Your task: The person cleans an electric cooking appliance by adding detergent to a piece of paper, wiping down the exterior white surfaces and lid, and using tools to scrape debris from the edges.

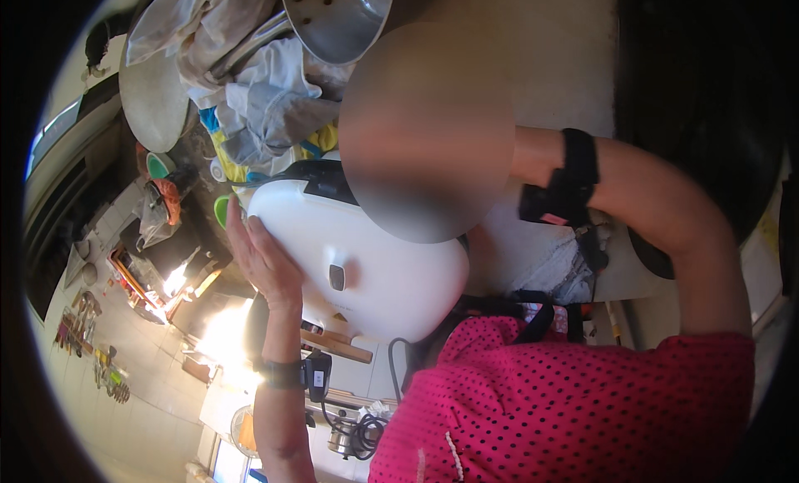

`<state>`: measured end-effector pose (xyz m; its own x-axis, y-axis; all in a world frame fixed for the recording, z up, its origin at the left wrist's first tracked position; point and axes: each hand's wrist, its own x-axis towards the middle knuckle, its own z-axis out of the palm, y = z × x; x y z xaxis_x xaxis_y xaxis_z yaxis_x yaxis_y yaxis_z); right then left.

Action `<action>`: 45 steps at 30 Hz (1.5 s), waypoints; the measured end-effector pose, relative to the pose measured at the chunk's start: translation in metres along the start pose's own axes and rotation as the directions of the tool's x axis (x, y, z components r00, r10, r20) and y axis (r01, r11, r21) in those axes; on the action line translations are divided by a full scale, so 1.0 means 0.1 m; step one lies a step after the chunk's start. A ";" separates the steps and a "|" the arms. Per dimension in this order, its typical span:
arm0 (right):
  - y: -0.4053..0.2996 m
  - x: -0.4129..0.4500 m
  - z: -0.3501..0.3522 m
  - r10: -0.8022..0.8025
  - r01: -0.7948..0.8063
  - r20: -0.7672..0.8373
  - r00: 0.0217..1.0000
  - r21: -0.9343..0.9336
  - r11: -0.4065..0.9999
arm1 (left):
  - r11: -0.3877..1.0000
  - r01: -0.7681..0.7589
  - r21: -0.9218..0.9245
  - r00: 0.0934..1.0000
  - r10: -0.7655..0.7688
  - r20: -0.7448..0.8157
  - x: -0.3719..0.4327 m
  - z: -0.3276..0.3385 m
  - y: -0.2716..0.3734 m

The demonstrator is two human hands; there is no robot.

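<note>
A white rounded electric appliance [387, 283], seemingly a rice cooker, is before me. Its smooth top bears a small raised vent [337, 277] and a warning triangle. My left hand [265, 264] lies along its left side, fingers extended and palm against the casing; no closed grip shows. A round blurred patch hides my right hand and part of the appliance's upper right. Only that wrist and forearm show, reaching in from the right with a black strap. A green bowl [221, 211] is just beyond my left fingertips.
Crumpled cloths [268, 102] and a metal pan [340, 21] are at the top. A round lid or board [153, 102] stands at upper left. A wooden piece [340, 346], a coiled black cable [368, 430] and a metal pot [340, 438] are below the appliance. Utensils hang at far left.
</note>
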<state>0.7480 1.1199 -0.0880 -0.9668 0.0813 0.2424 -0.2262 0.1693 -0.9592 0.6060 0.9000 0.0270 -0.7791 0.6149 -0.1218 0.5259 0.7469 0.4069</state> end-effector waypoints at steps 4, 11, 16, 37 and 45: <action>0.06 0.46 0.08 0.011 -0.008 -0.093 0.996 0.027 1.000 | 1.000 -0.005 -0.011 1.000 0.005 0.012 0.04 0.04 0.07; 0.07 0.45 0.00 0.003 -0.009 0.083 0.997 0.070 0.998 | 1.000 0.011 0.006 1.000 -0.011 0.014 0.00 0.00 -0.03; 0.14 0.58 0.11 -0.065 0.066 -0.042 0.997 0.024 0.998 | 0.997 0.036 -0.073 0.999 -0.036 0.004 0.00 0.03 0.03; -0.28 -0.64 -0.37 0.298 -0.292 -0.076 0.952 0.082 0.953 | 0.991 0.076 -0.109 0.997 -0.075 0.017 0.03 0.05 0.03; -0.50 -1.26 -0.22 0.508 -0.526 0.237 0.828 0.013 0.851 | 0.997 0.036 -0.063 0.999 -0.037 -0.006 0.02 0.05 0.01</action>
<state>0.8836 1.1227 -0.0669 -0.9436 -0.0795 -0.3213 0.3143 0.0886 -0.9452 0.6063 0.9036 0.0225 -0.7999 0.5856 -0.1312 0.4746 0.7512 0.4587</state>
